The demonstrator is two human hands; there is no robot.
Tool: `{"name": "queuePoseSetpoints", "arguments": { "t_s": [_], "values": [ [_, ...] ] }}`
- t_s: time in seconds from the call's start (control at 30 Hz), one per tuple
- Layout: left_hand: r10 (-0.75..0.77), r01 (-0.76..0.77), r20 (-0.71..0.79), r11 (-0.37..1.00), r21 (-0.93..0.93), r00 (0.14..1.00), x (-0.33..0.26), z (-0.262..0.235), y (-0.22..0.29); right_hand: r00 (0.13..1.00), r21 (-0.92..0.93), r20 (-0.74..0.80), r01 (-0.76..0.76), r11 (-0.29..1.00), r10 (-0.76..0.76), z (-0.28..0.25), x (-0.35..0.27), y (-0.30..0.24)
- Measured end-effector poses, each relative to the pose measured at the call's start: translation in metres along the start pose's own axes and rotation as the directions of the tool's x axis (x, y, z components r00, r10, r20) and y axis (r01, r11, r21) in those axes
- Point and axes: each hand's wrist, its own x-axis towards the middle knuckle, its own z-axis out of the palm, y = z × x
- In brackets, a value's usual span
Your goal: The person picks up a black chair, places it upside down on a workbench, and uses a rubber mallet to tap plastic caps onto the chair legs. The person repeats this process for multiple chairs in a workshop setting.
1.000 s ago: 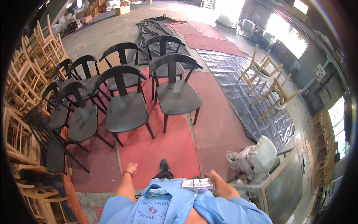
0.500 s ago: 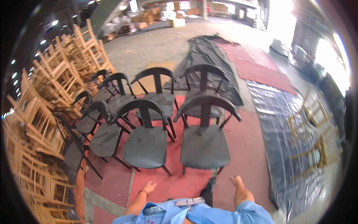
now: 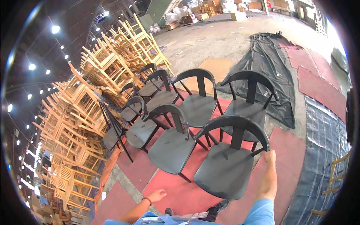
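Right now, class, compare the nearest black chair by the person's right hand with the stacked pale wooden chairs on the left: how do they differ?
The nearest black chair is painted dark; the stacked wooden chairs are bare, light wood. The black chair stands upright on the red mat, while the wooden chairs are piled on one another, many tilted. The right hand touches the black chair's curved backrest; no hand touches the wooden chairs. Both are chairs with open backs.

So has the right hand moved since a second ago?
Yes. The right hand has reached forward from beside the body to the curved back of the nearest black chair, at its right end.
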Motion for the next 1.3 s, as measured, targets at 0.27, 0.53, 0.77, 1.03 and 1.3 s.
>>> {"name": "queuePoseSetpoints", "arguments": {
  "t_s": [0.27, 0.53, 0.77, 1.03, 1.3],
  "values": [
    [0.147, -0.157, -0.054, 0.920, -0.360, 0.988, 0.036, -0.013, 0.077, 0.969, -0.017, -0.174, 0.174, 0.985, -0.175, -0.006, -0.066, 0.035],
    [-0.063, -0.205, -0.305, 0.613, -0.763, 0.950, 0.104, -0.014, 0.046, 0.950, -0.064, -0.273, 0.140, 0.988, -0.153, -0.011, -0.266, 0.073],
    [0.351, 0.084, 0.184, 0.282, -0.956, 0.918, 0.060, 0.008, -0.029, 0.930, 0.123, -0.331, -0.123, 0.985, 0.158, 0.023, -0.437, 0.150],
    [0.421, -0.159, 0.112, 0.558, -0.815, 0.900, 0.030, -0.080, -0.017, 0.833, -0.102, -0.546, 0.042, 0.994, -0.092, -0.018, -0.538, 0.100],
    [0.785, -0.387, -0.019, 0.284, -0.877, 0.619, -0.119, -0.169, 0.042, 0.480, -0.005, -0.860, 0.331, 0.944, -0.173, -0.163, -0.842, 0.019]
  ]
}}
